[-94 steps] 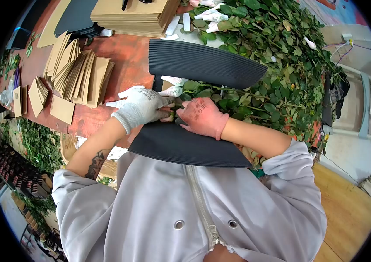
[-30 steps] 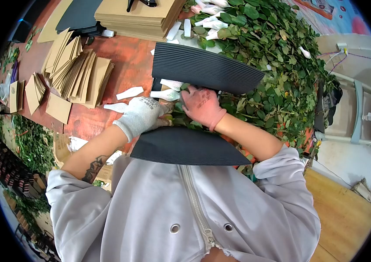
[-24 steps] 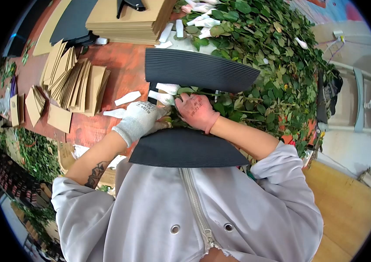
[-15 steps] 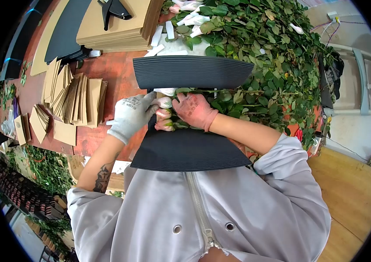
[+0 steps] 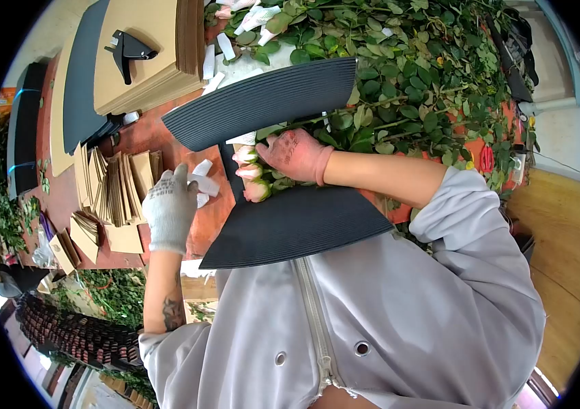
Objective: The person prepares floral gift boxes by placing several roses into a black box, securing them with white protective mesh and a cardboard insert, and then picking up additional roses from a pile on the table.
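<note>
My left hand (image 5: 170,208), in a white glove, is over the red table with its fingers apart. White foam sleeves (image 5: 204,183) lie right beside its fingertips; whether one still touches them is hard to see. My right hand (image 5: 295,157), in a pink glove, curls around rose stems just behind the blooms. Pale pink roses (image 5: 256,190) lie in a row with their heads to the left, on a black corrugated wrap (image 5: 296,228) whose near and far flaps stand up. A foam sleeve shows at the far rose, partly hidden by the far flap (image 5: 262,102).
Leafy rose stems (image 5: 412,88) heap up at the back right. A cardboard stack (image 5: 160,75) bears a black hand tool (image 5: 128,53). Folded cardboard pieces (image 5: 116,187) stand at left on the red table (image 5: 211,228). Black sheets (image 5: 85,75) lie beyond.
My left hand has moved away from the roses to the left, beside the foam sleeves. A rose that wore a sleeve is now bare. The far flap has tilted; the view has shifted.
</note>
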`<state>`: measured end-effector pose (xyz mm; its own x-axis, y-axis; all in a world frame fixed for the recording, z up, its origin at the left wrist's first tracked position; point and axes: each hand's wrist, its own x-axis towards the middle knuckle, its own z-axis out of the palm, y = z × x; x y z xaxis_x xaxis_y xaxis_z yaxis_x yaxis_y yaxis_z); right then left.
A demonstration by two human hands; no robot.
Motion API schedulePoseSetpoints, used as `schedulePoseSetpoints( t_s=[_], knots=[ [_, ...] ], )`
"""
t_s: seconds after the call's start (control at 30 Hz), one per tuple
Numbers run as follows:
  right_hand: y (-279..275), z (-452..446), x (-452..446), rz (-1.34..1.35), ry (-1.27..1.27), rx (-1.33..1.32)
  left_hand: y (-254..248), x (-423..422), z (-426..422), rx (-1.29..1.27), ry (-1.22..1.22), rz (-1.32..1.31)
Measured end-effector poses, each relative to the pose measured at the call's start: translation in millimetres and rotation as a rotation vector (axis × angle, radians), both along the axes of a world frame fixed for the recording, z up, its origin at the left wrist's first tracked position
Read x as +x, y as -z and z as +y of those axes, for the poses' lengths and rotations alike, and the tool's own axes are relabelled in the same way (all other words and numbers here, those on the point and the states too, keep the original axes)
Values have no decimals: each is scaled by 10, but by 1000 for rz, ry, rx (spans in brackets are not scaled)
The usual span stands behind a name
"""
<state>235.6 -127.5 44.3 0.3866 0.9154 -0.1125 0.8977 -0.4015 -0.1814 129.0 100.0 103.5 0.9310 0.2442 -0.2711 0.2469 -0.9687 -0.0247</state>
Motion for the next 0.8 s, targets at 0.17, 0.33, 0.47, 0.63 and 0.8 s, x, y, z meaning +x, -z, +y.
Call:
schedulePoseSetpoints(
  t_s=[0.17, 0.33, 0.47, 0.63, 0.8],
  knots=[
    [-37, -14, 13, 0, -53, 23, -37, 66, -449, -421, 418, -143],
    [-30, -34, -15, -128, -116, 38, 129, 52, -431, -520, 421, 164],
    [-12, -7, -5, -170, -176, 29, 66, 127, -444, -508, 402, 247],
    [-333, -31, 68, -111, -79, 78, 163, 152, -517, -326, 429, 200],
    [-154, -2, 167, -245, 88, -81, 332, 116, -466, -446, 421, 138]
  ],
)
